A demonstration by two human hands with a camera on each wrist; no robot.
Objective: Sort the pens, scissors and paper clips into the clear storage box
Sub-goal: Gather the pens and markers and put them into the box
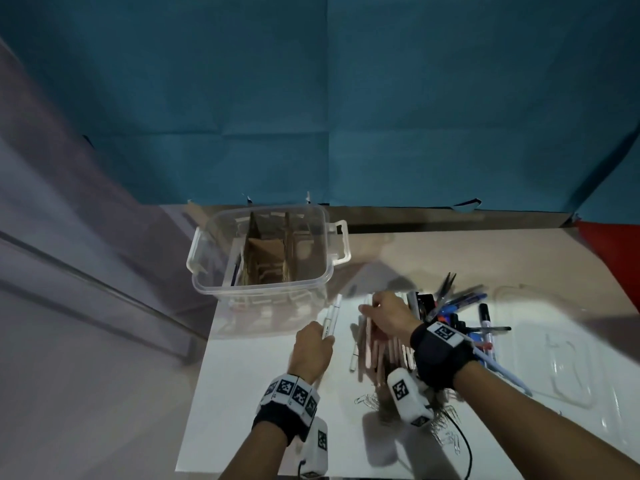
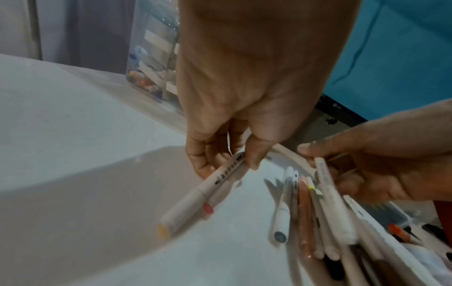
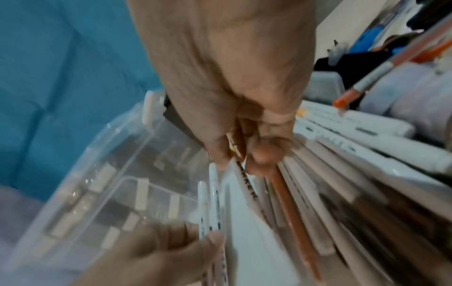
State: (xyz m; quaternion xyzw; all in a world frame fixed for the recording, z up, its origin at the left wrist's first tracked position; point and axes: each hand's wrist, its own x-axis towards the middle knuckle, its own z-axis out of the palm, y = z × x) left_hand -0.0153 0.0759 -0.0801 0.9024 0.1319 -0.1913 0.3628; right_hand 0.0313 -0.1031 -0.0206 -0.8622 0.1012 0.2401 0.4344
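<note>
While the left hand (image 1: 313, 344) grips two white markers (image 1: 331, 317) side by side, its thumb and fingers curled round their barrels, the right hand (image 1: 388, 315) reaches into the pile of pens (image 1: 377, 351) and pinches one white marker (image 3: 244, 185) between thumb and fingers. Seen from the head camera, the left hand sits at about 6 o'clock of the frame's lower half, and its markers point toward 12, at the box (image 1: 263, 251). That clear box stands on the table (image 1: 249, 375) at about 11 o'clock from the hands, lid off, split by brown cardboard dividers (image 1: 265, 258) into compartments; a few pens stand in its left compartment, though the picture is too dim to count them. From the left wrist, the held markers show a red cap end (image 2: 208, 208) and a yellow one (image 2: 162, 231). Just at 3 o'clock from the right hand lies a heap of dark and blue pens, with scissors (image 1: 445, 289) sticking up toward 1 o'clock. Paper clips (image 1: 446, 434) are scattered at 5 o'clock, below the right wrist, on the white sheet. Farther toward 3 o'clock lies the clear lid (image 1: 561, 355), flat on the table. Both wrist views are blurred.
</note>
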